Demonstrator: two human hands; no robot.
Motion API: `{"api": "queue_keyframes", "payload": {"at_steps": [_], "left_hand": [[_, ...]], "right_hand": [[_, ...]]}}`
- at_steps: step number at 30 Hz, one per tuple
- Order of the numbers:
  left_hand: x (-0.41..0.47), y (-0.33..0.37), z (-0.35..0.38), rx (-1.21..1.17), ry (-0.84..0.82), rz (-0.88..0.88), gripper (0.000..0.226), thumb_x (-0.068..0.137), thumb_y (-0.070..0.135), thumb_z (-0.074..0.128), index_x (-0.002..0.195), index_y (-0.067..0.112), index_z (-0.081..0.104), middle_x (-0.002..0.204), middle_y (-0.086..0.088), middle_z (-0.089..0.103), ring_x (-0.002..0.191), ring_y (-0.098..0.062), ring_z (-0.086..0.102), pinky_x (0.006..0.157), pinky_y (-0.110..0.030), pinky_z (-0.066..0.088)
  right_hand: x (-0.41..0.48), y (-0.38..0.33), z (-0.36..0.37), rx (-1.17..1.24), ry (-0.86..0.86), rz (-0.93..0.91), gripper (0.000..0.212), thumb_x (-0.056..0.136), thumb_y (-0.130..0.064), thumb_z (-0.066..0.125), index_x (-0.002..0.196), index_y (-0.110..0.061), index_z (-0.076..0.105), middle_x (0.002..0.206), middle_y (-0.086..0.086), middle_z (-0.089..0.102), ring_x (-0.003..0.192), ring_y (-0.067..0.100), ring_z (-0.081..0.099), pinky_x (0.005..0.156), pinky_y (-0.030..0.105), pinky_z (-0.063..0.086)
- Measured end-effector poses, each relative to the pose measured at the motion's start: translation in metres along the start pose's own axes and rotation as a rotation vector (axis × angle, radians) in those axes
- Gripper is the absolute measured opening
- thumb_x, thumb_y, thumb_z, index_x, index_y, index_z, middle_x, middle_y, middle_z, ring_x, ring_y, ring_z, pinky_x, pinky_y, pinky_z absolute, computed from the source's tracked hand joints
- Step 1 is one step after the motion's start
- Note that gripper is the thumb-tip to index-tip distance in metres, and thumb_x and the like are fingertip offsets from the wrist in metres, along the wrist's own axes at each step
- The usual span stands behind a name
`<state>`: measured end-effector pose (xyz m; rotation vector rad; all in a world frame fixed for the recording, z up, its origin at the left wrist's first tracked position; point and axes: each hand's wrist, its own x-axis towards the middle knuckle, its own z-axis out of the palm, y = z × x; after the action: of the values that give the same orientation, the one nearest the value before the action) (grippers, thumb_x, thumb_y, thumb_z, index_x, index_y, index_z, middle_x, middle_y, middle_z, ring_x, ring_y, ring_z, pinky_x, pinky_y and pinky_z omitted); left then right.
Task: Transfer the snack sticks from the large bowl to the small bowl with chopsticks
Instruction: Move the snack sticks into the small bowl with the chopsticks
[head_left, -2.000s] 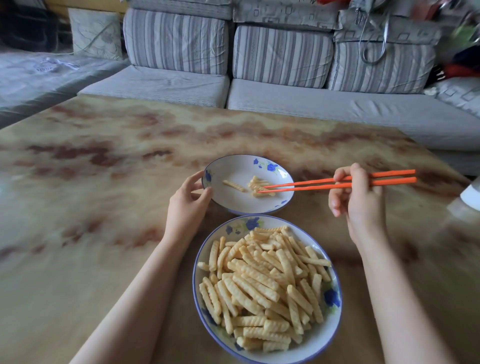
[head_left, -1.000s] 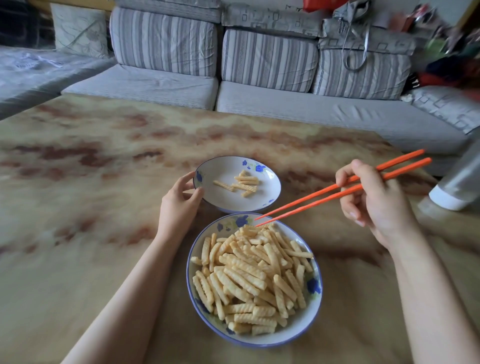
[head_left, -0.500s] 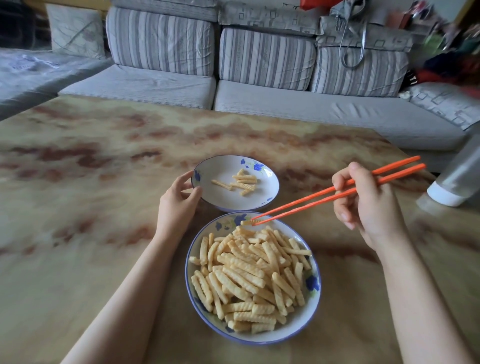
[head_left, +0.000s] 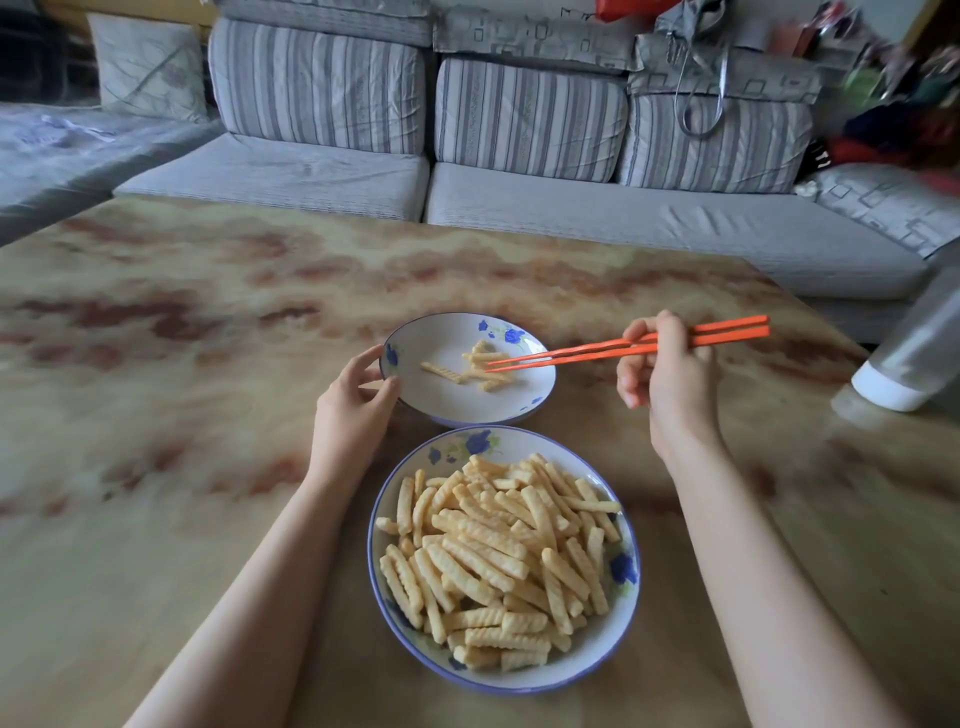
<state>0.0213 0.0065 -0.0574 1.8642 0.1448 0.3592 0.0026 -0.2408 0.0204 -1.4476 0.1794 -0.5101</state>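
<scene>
The large blue-rimmed bowl (head_left: 621, 631) sits near me, heaped with ridged yellow snack sticks (head_left: 498, 556). Just beyond it stands the small bowl (head_left: 452, 402), holding several sticks (head_left: 480, 366). My left hand (head_left: 353, 410) grips the small bowl's left rim, thumb on the edge. My right hand (head_left: 670, 379) holds the orange chopsticks (head_left: 628, 347), which point left with their tips over the pile in the small bowl. I cannot tell whether a stick is pinched between the tips.
Both bowls stand on a marbled tan table (head_left: 182, 415). A white-capped container (head_left: 914, 358) lies at the right edge. A grey striped sofa (head_left: 519, 156) runs behind the table's far edge.
The chopstick tips went from the far rim of the large bowl up and back to the small bowl. My right hand rose and levelled out. My left hand stayed on the small bowl.
</scene>
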Motion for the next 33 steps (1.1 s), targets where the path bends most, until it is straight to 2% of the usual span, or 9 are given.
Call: {"api": "queue_keyframes", "payload": {"at_steps": [4,7,12,16,22,28,33], "left_hand": [[0.000,0.001,0.000,0.001,0.000,0.000,0.038,0.090,0.019,0.059,0.127,0.028,0.059,0.099,0.007,0.067,0.079,-0.005,0.065,0.064,-0.014,0.045],[0.000,0.001,0.000,-0.003,0.002,-0.002,0.038,0.090,0.019,0.059,0.128,0.028,0.059,0.100,0.007,0.067,0.078,-0.011,0.066,0.067,-0.019,0.047],[0.001,0.000,0.000,-0.004,-0.001,-0.009,0.040,0.089,0.020,0.059,0.128,0.028,0.059,0.102,0.005,0.068,0.075,-0.014,0.067,0.067,-0.021,0.049],[0.001,0.000,0.000,0.003,-0.004,-0.006,0.039,0.090,0.020,0.059,0.129,0.028,0.059,0.097,0.008,0.067,0.075,-0.014,0.067,0.068,-0.022,0.048],[0.000,0.001,0.000,0.007,-0.005,-0.012,0.039,0.090,0.020,0.059,0.128,0.027,0.059,0.096,0.009,0.067,0.079,-0.017,0.068,0.075,-0.027,0.051],[0.001,0.001,0.000,0.007,-0.003,-0.009,0.039,0.089,0.021,0.059,0.128,0.027,0.059,0.104,0.004,0.069,0.083,-0.018,0.068,0.077,-0.029,0.052],[0.000,0.001,0.000,-0.001,-0.008,-0.018,0.040,0.089,0.020,0.059,0.128,0.027,0.059,0.096,0.009,0.068,0.078,-0.017,0.068,0.078,-0.031,0.053]], "right_hand": [[-0.004,-0.001,-0.002,-0.019,-0.011,-0.011,0.036,0.098,-0.019,0.033,0.067,-0.010,0.050,0.034,0.001,0.042,0.028,0.016,0.032,0.035,0.015,0.023],[-0.009,-0.008,-0.013,-0.010,-0.032,-0.023,0.037,0.099,-0.021,0.033,0.068,-0.012,0.051,0.034,0.002,0.042,0.028,0.017,0.031,0.035,0.017,0.021],[-0.026,-0.030,-0.035,0.052,-0.181,-0.002,0.039,0.102,-0.022,0.030,0.069,-0.010,0.049,0.032,0.001,0.034,0.026,0.014,0.025,0.034,0.015,0.017],[-0.035,-0.039,-0.050,-0.005,-0.263,0.022,0.039,0.102,-0.023,0.029,0.071,-0.008,0.048,0.032,0.002,0.032,0.026,0.012,0.024,0.034,0.013,0.017],[-0.037,-0.030,-0.054,-0.061,-0.311,0.086,0.039,0.102,-0.022,0.030,0.072,-0.006,0.050,0.032,0.003,0.032,0.026,0.012,0.023,0.035,0.019,0.014],[-0.038,-0.021,-0.044,-0.007,-0.303,0.123,0.040,0.102,-0.022,0.030,0.069,-0.007,0.047,0.033,0.003,0.032,0.027,0.012,0.022,0.034,0.015,0.016],[-0.034,-0.023,-0.045,0.131,-0.148,0.122,0.040,0.101,-0.021,0.031,0.065,-0.011,0.045,0.049,0.006,0.034,0.027,0.011,0.023,0.033,0.015,0.016]]}}
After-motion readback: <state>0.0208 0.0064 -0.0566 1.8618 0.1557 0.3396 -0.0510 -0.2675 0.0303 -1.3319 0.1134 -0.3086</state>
